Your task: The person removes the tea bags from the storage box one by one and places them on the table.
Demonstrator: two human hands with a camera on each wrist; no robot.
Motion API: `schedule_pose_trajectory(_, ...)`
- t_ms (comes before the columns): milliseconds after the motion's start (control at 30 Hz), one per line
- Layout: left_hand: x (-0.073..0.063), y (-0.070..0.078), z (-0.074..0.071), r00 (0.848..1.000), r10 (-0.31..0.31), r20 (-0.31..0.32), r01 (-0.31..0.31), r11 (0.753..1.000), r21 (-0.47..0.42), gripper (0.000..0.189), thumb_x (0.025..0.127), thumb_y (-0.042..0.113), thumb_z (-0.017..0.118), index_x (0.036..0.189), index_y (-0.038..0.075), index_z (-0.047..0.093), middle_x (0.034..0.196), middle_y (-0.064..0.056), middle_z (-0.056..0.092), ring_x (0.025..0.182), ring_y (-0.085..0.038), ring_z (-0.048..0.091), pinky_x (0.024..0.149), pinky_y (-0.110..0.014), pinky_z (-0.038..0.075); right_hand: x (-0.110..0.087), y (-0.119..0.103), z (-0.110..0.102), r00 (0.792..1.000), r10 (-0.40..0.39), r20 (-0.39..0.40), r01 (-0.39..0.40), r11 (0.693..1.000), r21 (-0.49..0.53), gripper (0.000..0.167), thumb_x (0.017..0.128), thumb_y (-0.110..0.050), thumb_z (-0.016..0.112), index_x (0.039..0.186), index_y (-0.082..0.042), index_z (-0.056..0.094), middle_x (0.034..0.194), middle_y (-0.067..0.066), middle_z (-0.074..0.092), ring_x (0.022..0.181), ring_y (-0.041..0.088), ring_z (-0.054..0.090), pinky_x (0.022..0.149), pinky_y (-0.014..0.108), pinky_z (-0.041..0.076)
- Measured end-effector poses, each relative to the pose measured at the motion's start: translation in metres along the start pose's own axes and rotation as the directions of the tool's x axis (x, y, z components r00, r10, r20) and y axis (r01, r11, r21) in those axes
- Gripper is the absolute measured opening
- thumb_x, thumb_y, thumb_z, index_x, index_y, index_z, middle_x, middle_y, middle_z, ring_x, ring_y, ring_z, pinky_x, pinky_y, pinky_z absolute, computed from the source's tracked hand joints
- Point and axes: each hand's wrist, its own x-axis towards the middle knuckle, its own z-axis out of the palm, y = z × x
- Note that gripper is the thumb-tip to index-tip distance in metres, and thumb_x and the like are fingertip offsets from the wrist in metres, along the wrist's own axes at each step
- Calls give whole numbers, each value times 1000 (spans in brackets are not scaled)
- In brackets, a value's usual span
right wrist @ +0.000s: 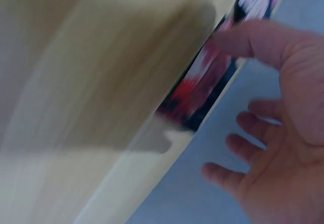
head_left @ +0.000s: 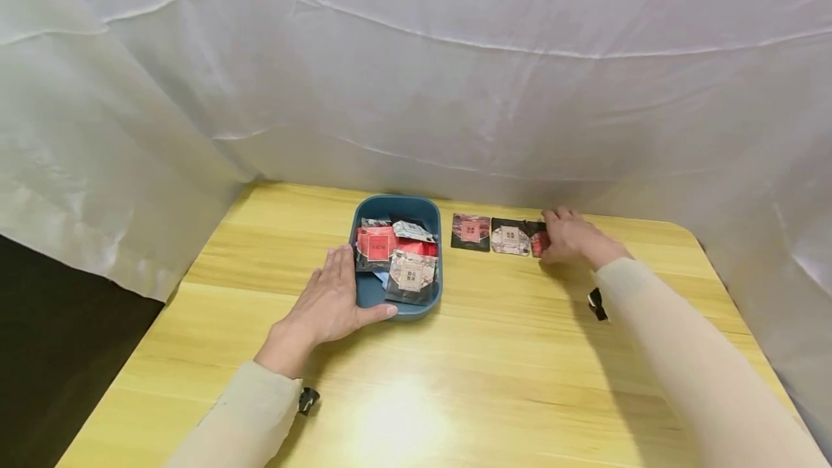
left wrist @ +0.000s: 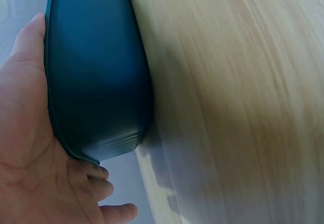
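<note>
My left hand (head_left: 328, 302) rests against a dark teal plastic bin (left wrist: 96, 67), fingers straight along its left side and thumb over the near rim. Inside lie several square sachets, among them a red one (head_left: 377, 245) and a black one with a pale floral circle (head_left: 412, 279). To the bin's right, three sachets lie flat in a row: a red-and-black one (head_left: 471, 231), a pale floral one (head_left: 510, 238) and another red-and-black one (right wrist: 197, 87). Over this last sachet is my right hand (head_left: 575, 240), fingers spread and thumb at its edge, partly hiding it in the head view.
The wooden table (head_left: 494, 367) has its back edge just behind the bin and the sachet row. A pale cloth curtain (head_left: 416, 107) hangs behind and along the sides. A dark area (head_left: 58, 352) lies beyond the table's left edge.
</note>
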Motion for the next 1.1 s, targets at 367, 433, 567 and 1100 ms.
schedule_pose_trajectory(367,0,3,-1,1000,7,-8,-6,998,56,137,85,87,59,166,-7,1,174,-29,-2,163,-43,-1,129,-63,13,-18,-99,2,917,-217,-334,225,974,-14,67,98,-30,71,150,7,49,153,28,52,146,48,44,125,61,30)
schedule_pose_trajectory(433,-1,3,-1,1000,7,-8,-7,998,62,137,85,87,59,166,-7,2,174,-29,-1,163,-43,-1,130,-63,13,-20,-121,2,903,-235,-361,253,968,3,66,98,-31,71,150,4,51,153,25,53,146,46,46,125,60,32)
schedule_pose_trajectory(567,-1,3,-1,1000,6,-7,-6,999,53,136,85,86,60,166,-7,2,174,-28,-2,163,-43,0,130,-63,13,-24,-164,3,877,-297,-378,321,947,1,64,99,-33,72,149,2,54,152,23,56,145,43,50,124,57,36)
schedule_pose_trajectory(1100,4,3,-1,1000,6,-13,-5,998,66,138,84,89,57,166,-7,3,174,-29,1,163,-43,2,129,-65,13,-17,-248,19,946,-308,-97,251,891,-378,72,88,-56,82,130,0,65,119,13,74,117,33,67,117,50,45)
